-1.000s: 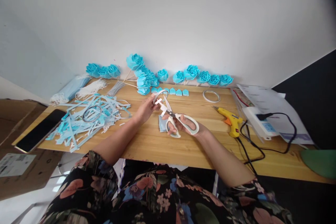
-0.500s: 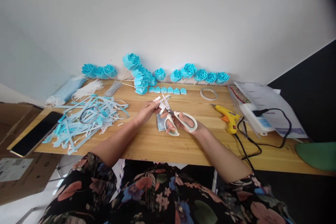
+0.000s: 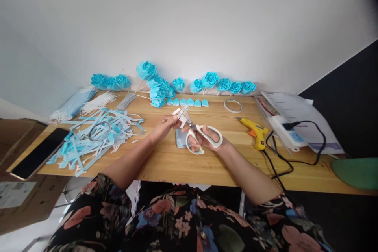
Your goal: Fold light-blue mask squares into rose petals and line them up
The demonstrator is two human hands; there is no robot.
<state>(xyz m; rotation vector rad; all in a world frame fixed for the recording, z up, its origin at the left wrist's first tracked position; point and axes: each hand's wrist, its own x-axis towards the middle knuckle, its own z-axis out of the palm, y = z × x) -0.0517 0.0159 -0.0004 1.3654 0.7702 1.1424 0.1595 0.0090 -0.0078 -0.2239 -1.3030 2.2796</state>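
My left hand (image 3: 165, 125) pinches a small white piece (image 3: 180, 117) between thumb and fingers over the middle of the table. My right hand (image 3: 206, 138) is closed round the cream handles of the scissors (image 3: 218, 137), whose parted blades reach the white piece. Beneath the hands a light blue folded piece (image 3: 181, 140) lies on the wood, partly covered by them. Just behind stands a row of several small blue pointed pieces (image 3: 190, 102).
Blue flowers (image 3: 210, 80) line the wall. Strips (image 3: 97, 138) and a phone (image 3: 39, 152) lie left, beside masks (image 3: 73, 104). Right are a tape ring (image 3: 233, 106), a yellow glue gun (image 3: 257, 133) with its cable, a power strip (image 3: 288, 133) and papers (image 3: 307, 116).
The scissor handles have spread slightly and the white piece has tilted a little between the blades. The whole view has shifted slightly.
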